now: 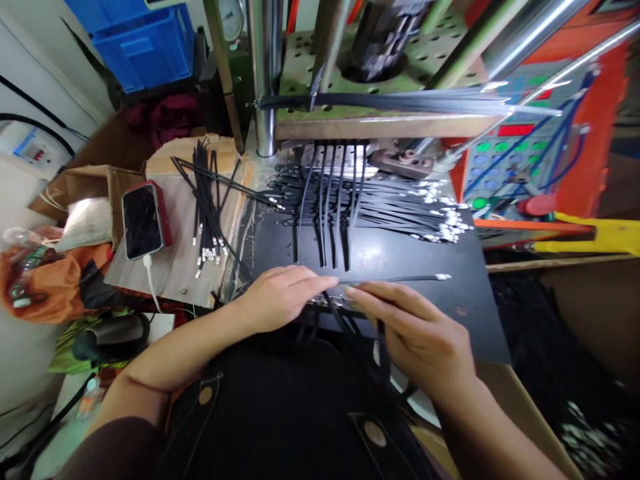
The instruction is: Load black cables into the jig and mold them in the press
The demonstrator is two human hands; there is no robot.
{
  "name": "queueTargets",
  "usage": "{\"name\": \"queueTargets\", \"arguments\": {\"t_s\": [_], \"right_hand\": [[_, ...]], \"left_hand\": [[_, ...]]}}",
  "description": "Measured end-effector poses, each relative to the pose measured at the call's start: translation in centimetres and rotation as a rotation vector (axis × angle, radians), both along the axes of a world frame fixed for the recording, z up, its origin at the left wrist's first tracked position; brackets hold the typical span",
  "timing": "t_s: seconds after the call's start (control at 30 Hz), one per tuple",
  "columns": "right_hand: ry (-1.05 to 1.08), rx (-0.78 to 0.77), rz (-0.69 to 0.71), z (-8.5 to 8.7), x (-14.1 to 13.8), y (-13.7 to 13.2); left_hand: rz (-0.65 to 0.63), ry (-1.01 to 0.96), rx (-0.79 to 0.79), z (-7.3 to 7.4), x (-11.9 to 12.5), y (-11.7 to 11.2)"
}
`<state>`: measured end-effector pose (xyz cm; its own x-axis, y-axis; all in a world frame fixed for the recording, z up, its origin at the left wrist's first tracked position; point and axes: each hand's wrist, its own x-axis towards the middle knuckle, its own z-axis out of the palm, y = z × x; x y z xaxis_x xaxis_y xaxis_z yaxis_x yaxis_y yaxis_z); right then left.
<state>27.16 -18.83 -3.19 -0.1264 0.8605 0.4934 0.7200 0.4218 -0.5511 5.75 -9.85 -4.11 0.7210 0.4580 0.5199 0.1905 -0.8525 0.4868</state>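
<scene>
- Left hand, fingers stretched out flat, lies over a bunch of thin black coated metal straps at the near edge of a flat black work sheet; whether it grips them or merely rests there cannot be told.
- Right hand, slightly blurred, sits just beside the left, its fingertips on a single black strap with a silver metal tip; whether they pinch it cannot be told.
- The single strap lies across the sheet's near part, its silver tip pointing right, while the bunch trails off the near edge toward the person's lap.
- Work in hand: straps being handled at the sheet's near edge.
- Toward the far edge, a fan of silver-tipped black straps covers the sheet, some lying crosswise over the others.
- Past the left edge, a worn brown cardboard panel carries a loose pile of black straps and a black smartphone in a red case, plugged into a white charging cable.
- Past the far edge stands a machine with a green perforated steel plate on polished steel columns; to the right is a control panel with green buttons.
</scene>
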Motion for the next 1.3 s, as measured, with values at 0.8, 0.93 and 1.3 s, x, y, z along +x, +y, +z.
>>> {"name": "queueTargets", "arguments": {"t_s": [0.8,0.93,1.3], "right_hand": [[-0.101,-0.077,0.055,-2.8,1.5,-1.1],[-0.193,-0.065,0.147,-1.7,1.4,-0.6],[-0.08,-0.175,-0.154,0.2,9.1,16.4]], "left_hand": [[0.019,0.138,-0.083,-1.9,-3.5,-0.2],[-0.007,0.084,-0.096,-1.9,-3.9,-0.1],[0.041,0.568,-0.038,3.1,0.9,14.3]]}}
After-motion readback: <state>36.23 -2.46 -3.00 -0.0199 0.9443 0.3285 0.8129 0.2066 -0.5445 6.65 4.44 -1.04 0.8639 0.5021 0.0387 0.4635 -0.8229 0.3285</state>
